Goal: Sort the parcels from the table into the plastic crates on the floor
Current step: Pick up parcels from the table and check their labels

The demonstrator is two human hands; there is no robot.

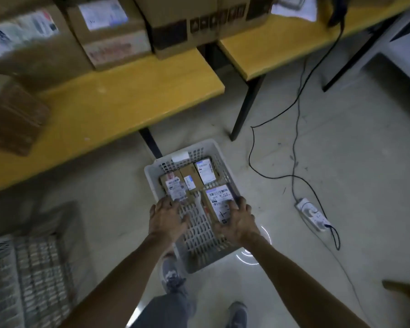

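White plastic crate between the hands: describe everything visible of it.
The rectangular white plastic crate, slotted in walls and floor, stands on the grey floor by a black table leg. A white tag sits on its far rim. Three small cardboard parcels line its far end; a larger white-labelled parcel lies right. Its near floor is bare. The left hand is at its left wall; the right hand touches the larger parcel.
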